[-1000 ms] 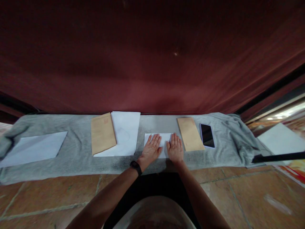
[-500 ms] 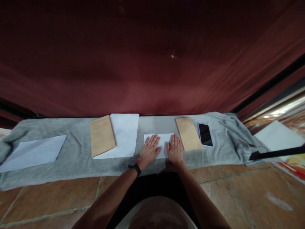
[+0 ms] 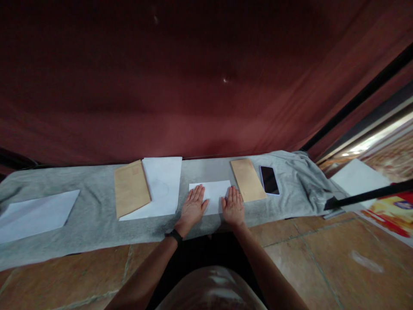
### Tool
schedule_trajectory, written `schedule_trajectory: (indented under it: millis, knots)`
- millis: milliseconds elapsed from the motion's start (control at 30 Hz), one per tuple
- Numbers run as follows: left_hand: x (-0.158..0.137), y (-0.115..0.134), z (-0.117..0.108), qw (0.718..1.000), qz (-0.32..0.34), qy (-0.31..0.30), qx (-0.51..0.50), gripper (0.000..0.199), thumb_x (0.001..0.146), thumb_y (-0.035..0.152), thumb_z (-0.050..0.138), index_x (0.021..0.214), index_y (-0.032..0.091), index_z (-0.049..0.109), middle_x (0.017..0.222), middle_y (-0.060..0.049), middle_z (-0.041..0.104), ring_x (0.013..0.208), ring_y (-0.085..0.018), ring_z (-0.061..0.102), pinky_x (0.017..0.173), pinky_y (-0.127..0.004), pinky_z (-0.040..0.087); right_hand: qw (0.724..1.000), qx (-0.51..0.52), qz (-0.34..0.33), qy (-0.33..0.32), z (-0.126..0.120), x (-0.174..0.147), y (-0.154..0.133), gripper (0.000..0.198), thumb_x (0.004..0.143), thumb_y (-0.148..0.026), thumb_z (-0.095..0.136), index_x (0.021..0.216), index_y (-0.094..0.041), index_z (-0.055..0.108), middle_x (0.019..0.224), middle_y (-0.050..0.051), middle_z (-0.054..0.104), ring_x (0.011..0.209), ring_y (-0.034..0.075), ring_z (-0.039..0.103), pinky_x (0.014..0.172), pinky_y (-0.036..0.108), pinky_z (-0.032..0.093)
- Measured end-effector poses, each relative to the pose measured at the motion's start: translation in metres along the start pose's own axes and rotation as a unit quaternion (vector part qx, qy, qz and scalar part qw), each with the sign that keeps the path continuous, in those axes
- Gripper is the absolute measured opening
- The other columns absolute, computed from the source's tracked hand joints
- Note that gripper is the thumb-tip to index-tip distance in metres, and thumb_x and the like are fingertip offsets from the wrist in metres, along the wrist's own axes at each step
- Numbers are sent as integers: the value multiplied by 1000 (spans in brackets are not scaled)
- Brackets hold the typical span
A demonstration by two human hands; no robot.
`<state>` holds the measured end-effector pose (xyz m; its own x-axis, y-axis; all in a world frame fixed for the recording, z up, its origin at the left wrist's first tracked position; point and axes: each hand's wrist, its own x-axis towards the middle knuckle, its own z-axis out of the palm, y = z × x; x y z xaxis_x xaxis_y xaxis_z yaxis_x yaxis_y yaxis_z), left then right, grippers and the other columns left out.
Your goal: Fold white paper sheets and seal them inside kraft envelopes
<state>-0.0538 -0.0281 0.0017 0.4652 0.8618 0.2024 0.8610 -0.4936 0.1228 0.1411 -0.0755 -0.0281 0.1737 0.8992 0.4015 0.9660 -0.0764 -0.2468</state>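
A small white sheet of paper (image 3: 214,196), perhaps folded, lies on the grey cloth in front of me. Flat on its left side rests my left hand (image 3: 192,207), fingers stretched out, a black band on the wrist. My right hand (image 3: 234,208) lies flat over the sheet's right edge, its fingers straight and close to a brown envelope (image 3: 248,179). Neither hand grips anything. Left of my hands, another brown envelope (image 3: 131,188) partly covers a stack of larger white sheets (image 3: 164,185).
A phone (image 3: 269,180) lies right of the right-hand envelope. More white paper (image 3: 38,215) is at the far left of the grey cloth (image 3: 97,202). A dark red panel (image 3: 193,107) rises behind, and a black bar (image 3: 371,194) crosses at the right.
My hands have drawn apart towards the sheet's two sides, baring more of its middle. The view has shifted slightly, so the things on the cloth appear further left.
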Motion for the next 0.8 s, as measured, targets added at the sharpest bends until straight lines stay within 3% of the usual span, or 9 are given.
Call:
schedule_trajectory:
  millis: [200, 433, 633, 800]
  knots:
    - [-19, 8, 4, 999, -47, 20, 8, 58, 101, 33, 31, 150, 3, 36, 156, -19, 38, 149, -28, 29, 121, -49, 27, 999, 29, -31, -30, -15, -11, -15, 56, 104, -29, 30, 154, -5, 30, 159, 20, 33, 147, 32, 32, 117, 51, 31]
    - [-47, 44, 15, 999, 39, 20, 5, 64, 96, 19, 39, 157, 13, 22, 160, -14, 33, 150, -26, 25, 122, -48, 27, 974, 127, -149, -116, -24, -24, -56, 55, 105, -36, 29, 156, -14, 29, 158, 10, 37, 147, 21, 34, 118, 41, 34]
    - [-57, 44, 7, 1000, 4, 2, 30, 62, 95, 14, 35, 156, 9, 25, 160, -15, 33, 151, -24, 24, 123, -46, 25, 982, 89, -140, -90, -26, -34, -39, 55, 105, -40, 34, 152, -12, 37, 155, 14, 42, 144, 25, 39, 119, 45, 32]
    - [-62, 32, 0, 999, -36, 11, 22, 58, 100, 32, 35, 151, 5, 34, 159, -18, 35, 150, -27, 27, 122, -47, 27, 986, 37, -137, -83, -30, -35, -20, 59, 105, -41, 34, 153, -8, 35, 156, 17, 40, 144, 28, 39, 118, 46, 31]
